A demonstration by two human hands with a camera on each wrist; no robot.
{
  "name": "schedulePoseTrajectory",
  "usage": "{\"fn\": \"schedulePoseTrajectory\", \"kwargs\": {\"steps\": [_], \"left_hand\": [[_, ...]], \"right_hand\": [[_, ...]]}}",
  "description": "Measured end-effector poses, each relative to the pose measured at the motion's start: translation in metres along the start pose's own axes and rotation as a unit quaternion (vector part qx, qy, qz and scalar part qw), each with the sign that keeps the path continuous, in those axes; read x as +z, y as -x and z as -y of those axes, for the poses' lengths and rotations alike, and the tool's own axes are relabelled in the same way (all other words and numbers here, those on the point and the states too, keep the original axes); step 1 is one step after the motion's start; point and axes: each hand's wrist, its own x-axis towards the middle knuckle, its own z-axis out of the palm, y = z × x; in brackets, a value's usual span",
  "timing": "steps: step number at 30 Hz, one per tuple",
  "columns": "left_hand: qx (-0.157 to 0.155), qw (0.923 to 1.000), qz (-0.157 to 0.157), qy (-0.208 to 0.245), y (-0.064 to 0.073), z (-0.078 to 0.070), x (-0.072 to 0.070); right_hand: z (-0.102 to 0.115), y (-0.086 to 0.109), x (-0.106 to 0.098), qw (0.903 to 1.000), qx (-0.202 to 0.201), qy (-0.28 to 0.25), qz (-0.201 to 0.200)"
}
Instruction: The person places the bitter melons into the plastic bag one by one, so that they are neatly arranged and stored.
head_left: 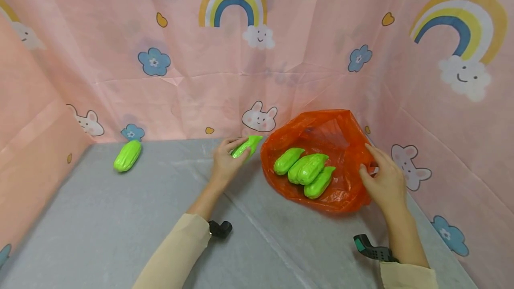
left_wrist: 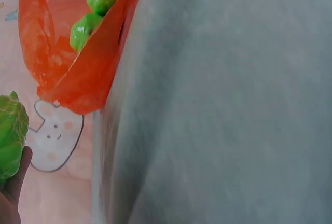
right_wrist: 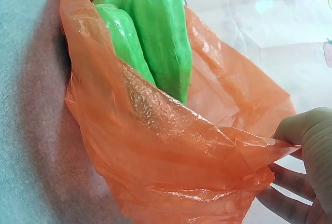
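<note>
My left hand point(head_left: 225, 163) grips a bright green, ribbed, gourd-shaped fruit point(head_left: 254, 142), its pointed tip toward the bag. Both are just left of an open orange plastic bag point(head_left: 348, 196). In the left wrist view the held fruit point(left_wrist: 11, 136) shows at the left edge, above a fingertip. My right hand point(head_left: 388, 181) pinches the bag's right rim between thumb and fingers, seen closely in the right wrist view. Several matching green fruits point(head_left: 312, 169) lie together inside the bag; its near wall point(right_wrist: 150, 151) partly hides them in the right wrist view.
Another green fruit point(head_left: 127, 156) lies alone at the back left of the grey-covered table point(head_left: 120, 226). Pink printed cloth point(head_left: 192, 97) walls the table at the back and both sides. The bag stands close to the back right corner.
</note>
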Motion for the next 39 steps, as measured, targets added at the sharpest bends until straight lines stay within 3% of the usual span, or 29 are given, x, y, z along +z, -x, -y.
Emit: {"fn": "schedulePoseTrajectory", "kwargs": {"steps": [24,39], "left_hand": [[0.047,0.9969,0.057,0.026,-0.006,-0.027,0.049],[0.036,0.9946,0.097,0.003,-0.006,-0.035,0.072]], "right_hand": [[0.002,0.000,-0.004,0.9997,0.015,0.013,0.015],[0.002,-0.001,-0.003,0.9999,0.005,0.012,0.008]]}}
